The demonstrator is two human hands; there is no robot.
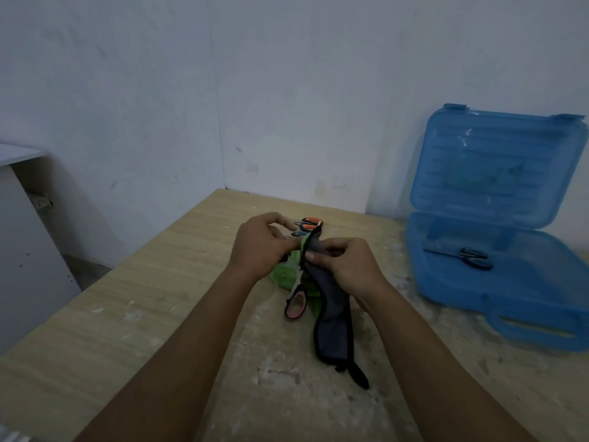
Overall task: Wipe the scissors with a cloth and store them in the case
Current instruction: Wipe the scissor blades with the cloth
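My left hand (259, 247) grips a pair of scissors with orange and black handles (308, 225); the handles stick out beyond my fingers and the blades are hidden. My right hand (345, 266) pinches a dark grey cloth (333, 317) with a black edge against the scissors, and the cloth hangs down to the table. Under my hands lie a green item (283, 275) and another pair of scissors with a pink and black handle (296, 306). The blue plastic case (522, 295) stands open at the right, with black-handled scissors (471, 257) lying in its bottom half.
The wooden table (143, 301) is dusty with white patches near the middle and right. The case lid (497, 167) leans against the white wall. A grey cabinet (22, 237) stands to the left beyond the table edge.
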